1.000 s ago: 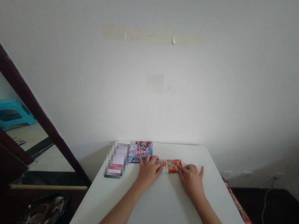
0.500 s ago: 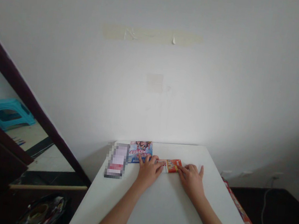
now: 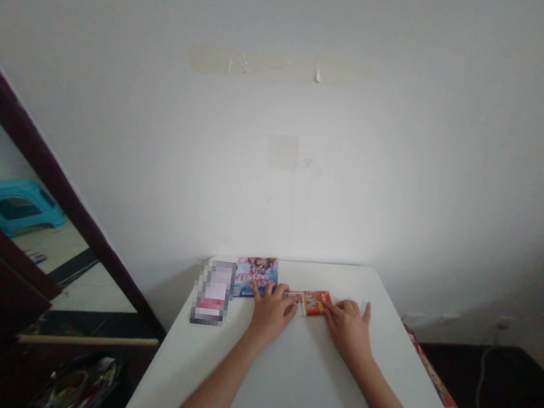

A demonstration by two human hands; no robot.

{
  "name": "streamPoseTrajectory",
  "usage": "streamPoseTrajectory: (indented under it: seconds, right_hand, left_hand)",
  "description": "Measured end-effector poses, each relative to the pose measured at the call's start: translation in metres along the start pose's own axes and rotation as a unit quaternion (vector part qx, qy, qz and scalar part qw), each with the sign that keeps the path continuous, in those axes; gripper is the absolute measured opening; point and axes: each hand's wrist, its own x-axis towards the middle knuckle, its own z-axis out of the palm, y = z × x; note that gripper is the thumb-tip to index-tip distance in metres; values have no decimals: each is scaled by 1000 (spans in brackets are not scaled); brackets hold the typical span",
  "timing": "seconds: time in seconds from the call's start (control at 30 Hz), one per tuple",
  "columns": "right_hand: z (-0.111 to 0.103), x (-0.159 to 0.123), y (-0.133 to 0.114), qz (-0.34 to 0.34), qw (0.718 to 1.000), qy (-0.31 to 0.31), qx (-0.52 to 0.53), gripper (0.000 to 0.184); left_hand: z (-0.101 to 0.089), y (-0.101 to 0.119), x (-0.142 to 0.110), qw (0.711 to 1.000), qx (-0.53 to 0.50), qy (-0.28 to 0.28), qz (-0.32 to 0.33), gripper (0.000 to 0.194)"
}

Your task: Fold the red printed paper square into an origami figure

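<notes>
A narrow piece of folded, printed paper [image 3: 316,303], mostly orange-red with a pale part on the left, lies on the white table. My left hand [image 3: 270,312] is over its left end, thumb and fingers pressing that edge and hiding part of it. At the right end, my right hand [image 3: 348,326] grips the paper's corner between thumb and forefinger, its little finger sticking out. Behind my left hand lies a blue printed leaflet [image 3: 257,274] with a colourful picture, which my left fingertips overlap; whether they touch it I cannot tell.
A blurred-out flat device, like a phone [image 3: 213,292], lies at the table's left. The white table [image 3: 302,391] meets a wall [image 3: 378,177]. On the floor at left stand a black-lined bin [image 3: 77,388] and, farther off, a blue plastic stool [image 3: 19,205]. A cable [image 3: 481,385] hangs at right.
Both hands and the folded paper stay practically in place. The whole view shifts very slightly.
</notes>
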Motion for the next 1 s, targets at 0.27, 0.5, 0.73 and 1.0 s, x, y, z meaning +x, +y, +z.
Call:
streamPoseTrajectory:
  seconds: [0.27, 0.5, 0.73, 1.0]
  right_hand:
    - [1, 4, -4, 15, 1000, -5, -8, 29]
    - [5, 2, -7, 26, 999, 17, -19, 25]
    - [5, 1, -12, 34, 998, 25, -42, 23]
    - [1, -1, -23, 56, 996, 12, -63, 32]
  left_hand:
    - [3, 2, 0, 1000, 4, 11, 23, 27]
    - [-2, 6, 2, 999, -17, 1, 41, 24]
    - [2, 9, 4, 1000, -28, -1, 7, 24]
    - [5, 8, 4, 1000, -28, 2, 2, 29]
